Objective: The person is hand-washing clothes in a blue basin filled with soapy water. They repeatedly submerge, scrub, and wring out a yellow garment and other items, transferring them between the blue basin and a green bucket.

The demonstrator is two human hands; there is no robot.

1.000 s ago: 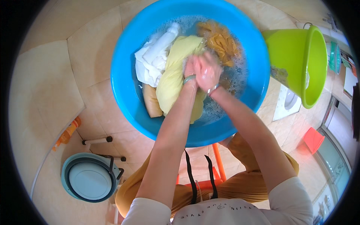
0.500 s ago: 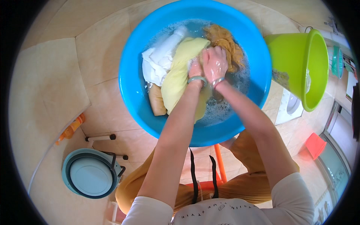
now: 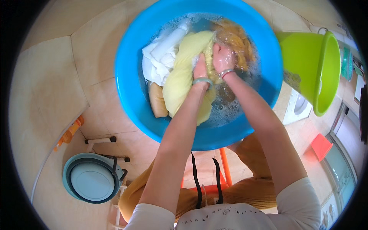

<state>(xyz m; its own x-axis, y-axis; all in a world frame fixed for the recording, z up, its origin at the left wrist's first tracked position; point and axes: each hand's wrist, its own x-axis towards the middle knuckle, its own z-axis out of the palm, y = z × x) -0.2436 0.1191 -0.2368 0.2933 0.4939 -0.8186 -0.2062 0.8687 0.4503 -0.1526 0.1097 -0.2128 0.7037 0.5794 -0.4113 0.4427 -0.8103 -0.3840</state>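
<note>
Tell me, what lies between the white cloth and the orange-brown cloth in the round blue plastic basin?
In the head view, the pale yellow cloth lies between them, gripped by the left hand and right hand.

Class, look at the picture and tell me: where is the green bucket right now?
In the head view the green bucket sits at the upper right, tilted on its side right beside the blue basin, to the right of the person's right hand.
</note>
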